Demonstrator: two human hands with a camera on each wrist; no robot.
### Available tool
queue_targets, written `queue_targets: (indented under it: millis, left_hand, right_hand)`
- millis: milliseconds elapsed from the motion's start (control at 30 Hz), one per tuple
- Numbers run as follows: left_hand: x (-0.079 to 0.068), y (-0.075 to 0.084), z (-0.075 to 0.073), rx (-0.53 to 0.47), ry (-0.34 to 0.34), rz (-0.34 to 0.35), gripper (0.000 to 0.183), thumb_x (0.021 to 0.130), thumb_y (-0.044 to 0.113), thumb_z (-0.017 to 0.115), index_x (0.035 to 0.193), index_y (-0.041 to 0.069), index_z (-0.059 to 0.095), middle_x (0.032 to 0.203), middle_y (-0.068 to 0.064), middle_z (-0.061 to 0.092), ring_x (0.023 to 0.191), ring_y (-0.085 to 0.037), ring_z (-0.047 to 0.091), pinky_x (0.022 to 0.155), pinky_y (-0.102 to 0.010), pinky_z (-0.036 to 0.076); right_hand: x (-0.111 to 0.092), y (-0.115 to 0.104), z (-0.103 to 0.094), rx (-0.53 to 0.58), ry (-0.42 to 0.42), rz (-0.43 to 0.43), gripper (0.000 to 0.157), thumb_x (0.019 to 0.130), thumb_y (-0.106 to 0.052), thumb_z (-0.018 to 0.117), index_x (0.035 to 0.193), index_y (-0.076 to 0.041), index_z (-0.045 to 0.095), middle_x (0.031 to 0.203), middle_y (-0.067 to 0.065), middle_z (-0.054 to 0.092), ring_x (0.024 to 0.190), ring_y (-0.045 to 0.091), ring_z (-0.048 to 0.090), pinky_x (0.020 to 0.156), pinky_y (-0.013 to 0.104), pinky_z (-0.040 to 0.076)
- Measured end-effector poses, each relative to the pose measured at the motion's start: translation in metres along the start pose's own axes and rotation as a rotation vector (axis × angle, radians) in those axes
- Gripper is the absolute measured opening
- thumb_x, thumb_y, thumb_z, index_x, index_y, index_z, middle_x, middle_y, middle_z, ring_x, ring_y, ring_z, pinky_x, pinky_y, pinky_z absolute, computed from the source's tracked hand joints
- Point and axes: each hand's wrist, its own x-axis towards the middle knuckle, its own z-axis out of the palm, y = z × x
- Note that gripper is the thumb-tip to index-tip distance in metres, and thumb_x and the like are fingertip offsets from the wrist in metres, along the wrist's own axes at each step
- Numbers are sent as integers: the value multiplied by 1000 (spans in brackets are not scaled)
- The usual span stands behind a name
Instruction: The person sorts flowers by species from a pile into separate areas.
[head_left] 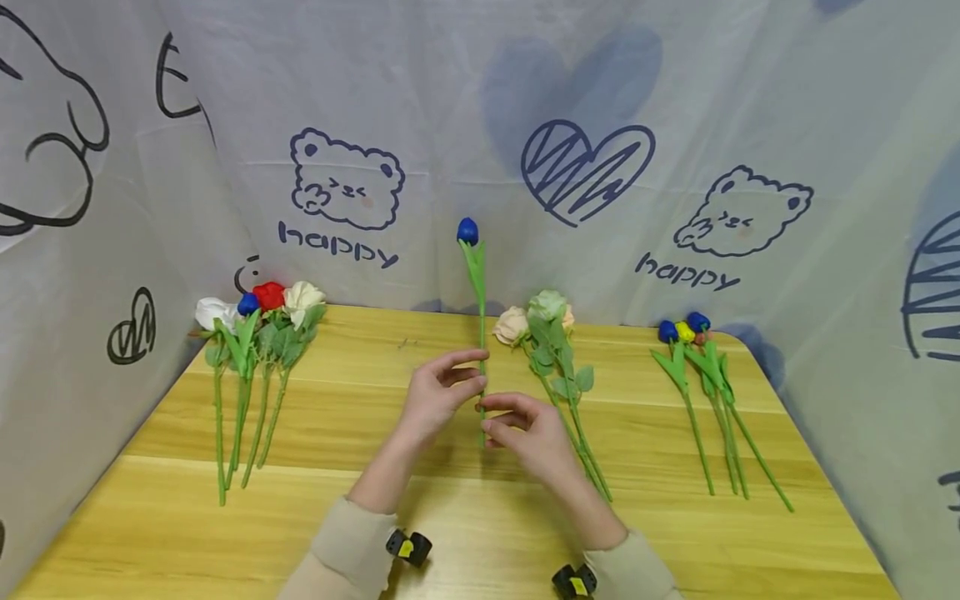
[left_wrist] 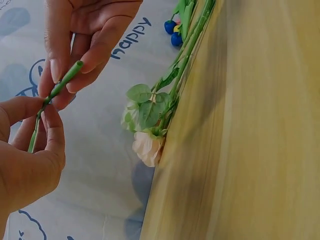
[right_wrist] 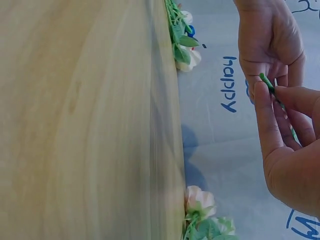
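A blue artificial tulip (head_left: 468,231) stands nearly upright above the middle of the table, its bud at the top and green leaves below. My left hand (head_left: 433,398) pinches its green stem between thumb and fingers. Just below, my right hand (head_left: 531,432) pinches the same stem close to its lower end. In the left wrist view the stem (left_wrist: 60,86) passes between both hands' fingertips, its cut end sticking out. The right wrist view shows the stem tip (right_wrist: 263,78) beside the right thumb and fingers; the bud is out of sight there.
On the wooden table (head_left: 465,533), pale roses (head_left: 549,307) lie right of the hands. At the left lie white and red roses (head_left: 268,295) with a blue tulip (head_left: 248,303). Blue and yellow tulips (head_left: 685,332) lie far right. A printed cloth (head_left: 450,100) hangs behind.
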Motion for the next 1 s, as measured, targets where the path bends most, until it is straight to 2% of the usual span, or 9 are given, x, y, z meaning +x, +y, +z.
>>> queue_targets:
  millis: [200,433,600,800,1000]
  left_hand:
    - [-2,-2,1,-2,2,8,37,95,-2,72,132,0,69,142,-13,62,119,-30,63,86,-23,57]
    - [-3,1,4,-4,4,36,38,94,-2,73,132,1,69,141,-12,63,119,-31,63,84,-23,57]
    - [-5,5,3,-5,9,38,40,94,-1,73,134,1,68,136,-13,65,117,-29,65,88,-26,56]
    - [-7,8,-10,35,27,49,39,94,-1,73,133,4,70,134,-10,66,113,-23,66,87,-26,58]
    - [-11,12,-35,135,63,71,39,94,-2,74,132,4,70,138,-10,64,111,-23,67,82,-22,57]
  right_hand:
    - [-2,1,0,-6,19,12,27,95,1,71,122,1,72,123,18,71,96,23,72,79,38,64]
    - [-2,-1,-2,-9,48,-8,25,95,3,71,120,1,74,121,17,72,94,21,73,76,35,64]
    - [-5,-4,-7,-10,81,-25,25,94,3,73,118,1,75,120,18,73,94,21,73,76,33,63]
    - [-9,-5,-21,-48,118,-10,24,95,-1,74,119,-2,75,121,15,72,95,20,73,77,33,63]
    - [-17,-5,-45,-116,167,-13,26,96,1,71,121,-4,74,125,14,71,94,17,72,79,36,63]
